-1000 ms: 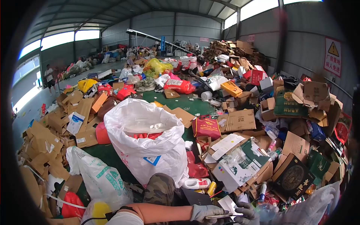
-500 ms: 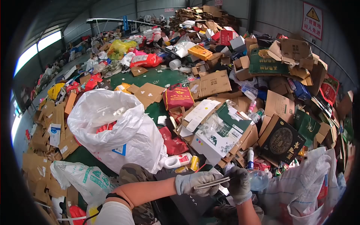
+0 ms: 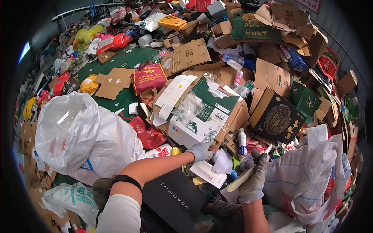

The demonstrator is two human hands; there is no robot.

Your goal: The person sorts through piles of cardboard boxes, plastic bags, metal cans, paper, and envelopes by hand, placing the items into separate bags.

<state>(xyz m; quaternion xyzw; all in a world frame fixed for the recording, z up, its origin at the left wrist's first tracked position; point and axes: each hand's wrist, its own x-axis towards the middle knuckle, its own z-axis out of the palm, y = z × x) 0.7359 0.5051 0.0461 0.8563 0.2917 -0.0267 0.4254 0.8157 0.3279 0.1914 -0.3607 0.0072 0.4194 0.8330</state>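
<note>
My left hand (image 3: 202, 152), in a grey-white glove, reaches to the lower edge of a white and green printed carton (image 3: 194, 124); its fingertips meet the carton's corner and are partly hidden. My right hand (image 3: 251, 178), gloved in grey, is closed round a flat, pale cream strip (image 3: 241, 179) that points down and left. Between the hands lie a crumpled white sheet (image 3: 222, 161) and an open white box piece (image 3: 209, 174). Just above my right hand stands a white and blue bottle (image 3: 242, 141).
A big white sack (image 3: 112, 136) stands at the left, and a woven white sack (image 3: 299, 174) at the right. Below my arms is a black box (image 3: 175, 198). Cardboard, a black printed box (image 3: 274, 116) and a red bag (image 3: 149, 77) lie beyond.
The view has tilted down and shifted right. My hands have moved apart: the left has gone to the carton, while the right keeps a pale strip, now turned lengthwise.
</note>
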